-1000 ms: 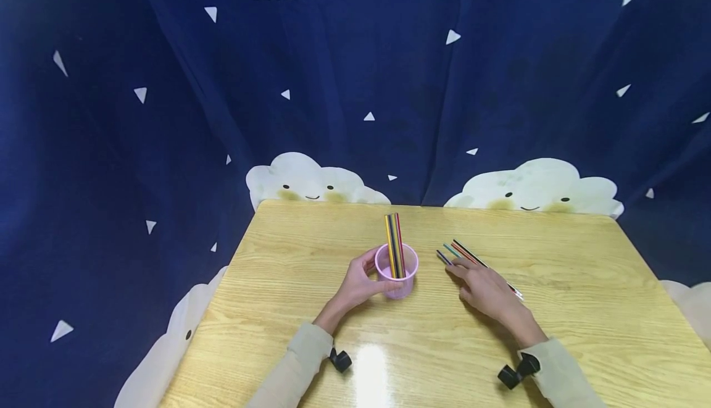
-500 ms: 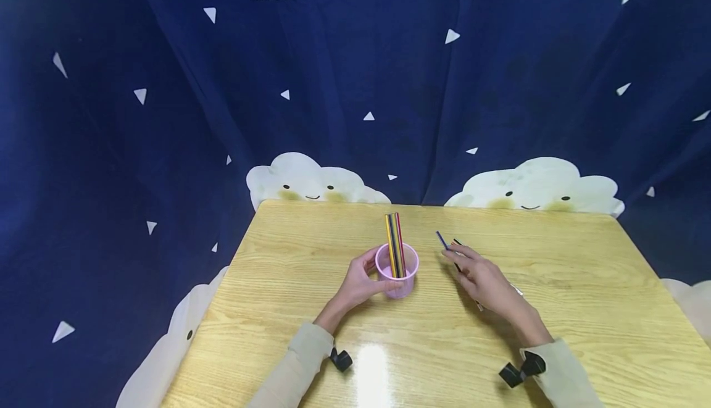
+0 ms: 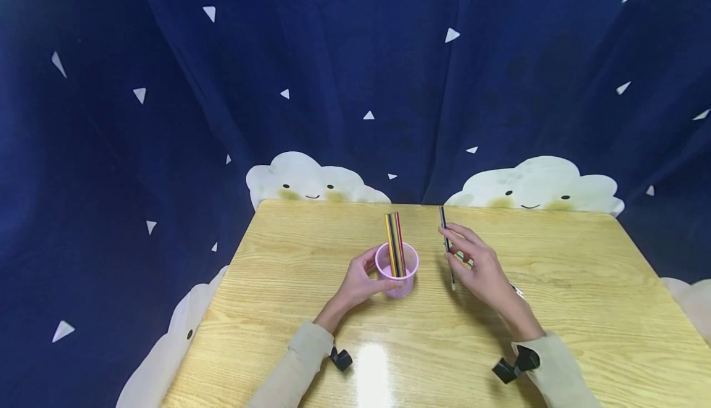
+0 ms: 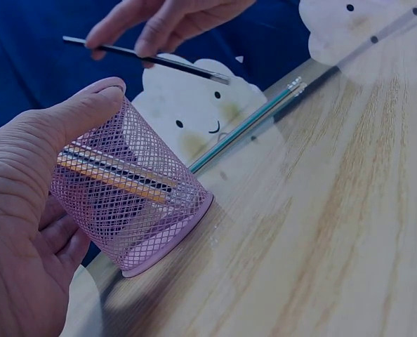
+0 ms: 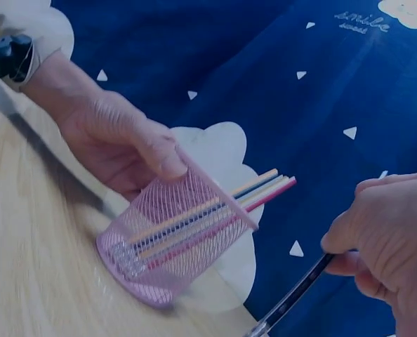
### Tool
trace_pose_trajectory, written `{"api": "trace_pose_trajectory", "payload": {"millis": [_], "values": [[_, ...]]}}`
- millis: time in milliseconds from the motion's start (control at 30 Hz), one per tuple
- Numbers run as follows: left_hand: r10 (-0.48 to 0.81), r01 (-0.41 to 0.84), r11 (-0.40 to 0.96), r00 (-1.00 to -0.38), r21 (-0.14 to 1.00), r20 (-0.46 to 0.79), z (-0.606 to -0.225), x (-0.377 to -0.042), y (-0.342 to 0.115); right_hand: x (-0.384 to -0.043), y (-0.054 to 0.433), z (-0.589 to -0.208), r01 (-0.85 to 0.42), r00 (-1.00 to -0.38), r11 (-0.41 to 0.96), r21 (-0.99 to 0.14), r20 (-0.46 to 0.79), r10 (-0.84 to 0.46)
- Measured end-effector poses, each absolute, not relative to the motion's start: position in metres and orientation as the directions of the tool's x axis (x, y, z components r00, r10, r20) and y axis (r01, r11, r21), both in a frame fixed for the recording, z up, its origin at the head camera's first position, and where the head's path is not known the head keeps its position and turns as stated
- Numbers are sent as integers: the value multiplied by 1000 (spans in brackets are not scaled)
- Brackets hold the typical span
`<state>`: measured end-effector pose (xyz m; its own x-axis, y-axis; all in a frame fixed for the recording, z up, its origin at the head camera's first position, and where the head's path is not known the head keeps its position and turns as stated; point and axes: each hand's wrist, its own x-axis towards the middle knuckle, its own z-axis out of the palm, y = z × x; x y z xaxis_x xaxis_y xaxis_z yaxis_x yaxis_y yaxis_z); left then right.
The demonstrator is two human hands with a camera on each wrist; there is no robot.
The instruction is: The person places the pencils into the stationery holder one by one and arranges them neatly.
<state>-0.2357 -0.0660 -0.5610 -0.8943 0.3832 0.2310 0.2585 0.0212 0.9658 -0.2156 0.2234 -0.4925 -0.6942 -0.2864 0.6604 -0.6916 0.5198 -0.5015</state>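
A pink mesh pen holder (image 3: pixel 398 289) stands upright on the table, with several coloured pencils (image 5: pixel 272 193) leaning inside it. My left hand (image 3: pixel 358 281) grips its left side, thumb across the front near the rim. To the right of the holder, my right hand (image 3: pixel 482 270) pinches a dark blue pencil (image 4: pixel 187 68) between thumb and fingers. This pencil is above the table, apart from the holder, its pale end pointing down. Behind and under the right hand lie a few loose pencils (image 4: pixel 243 126), one of them teal; in the head view that hand mostly hides them.
The wooden table (image 3: pixel 311 235) reaches back to a dark blue curtain (image 3: pixel 344 74) printed with white triangles and smiling clouds. A bright glare spot shows on the table's near part. Each wrist wears a small black camera mount (image 3: pixel 341 360).
My right hand has picked the dark blue pencil up from the loose ones, raised it and turned it steeper. My left hand and the holder have stayed in place.
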Motion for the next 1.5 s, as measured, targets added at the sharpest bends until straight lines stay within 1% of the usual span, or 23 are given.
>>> {"api": "trace_pose_trajectory", "payload": {"millis": [133, 233, 400, 567, 667, 767, 900, 1033, 1300, 1500], "values": [[383, 256, 20, -895, 966, 229, -561, -236, -66, -217, 216, -485, -698, -679, 501, -512, 695, -236], [386, 254, 18, -894, 967, 228, -562, -236, -66, -217, 210, -479, -694, -681, 484, -533, 705, -200], [390, 252, 17, -893, 968, 226, -562, -236, -66, -219, 200, -469, -714, -653, 438, -546, 745, -136], [383, 246, 24, -898, 969, 218, -560, -236, -66, -213, 180, -440, -741, -620, 386, -550, 780, -79], [381, 252, 33, -898, 967, 221, -560, -237, -67, -208, 168, -426, -748, -622, 349, -565, 780, -70], [383, 258, 38, -896, 965, 225, -560, -236, -67, -208, 160, -424, -748, -632, 314, -585, 772, -67], [389, 260, 25, -892, 965, 230, -560, -236, -66, -211, 150, -430, -754, -630, 283, -592, 775, -57], [391, 265, 26, -890, 964, 234, -560, -236, -66, -218, 145, -444, -756, -624, 303, -580, 778, -69], [391, 261, 24, -891, 965, 231, -559, -236, -66, -237, 145, -488, -730, -655, 328, -600, 750, -87], [392, 265, 32, -890, 964, 231, -558, -236, -67, -241, 147, -503, -715, -675, 356, -602, 727, -128]]}}
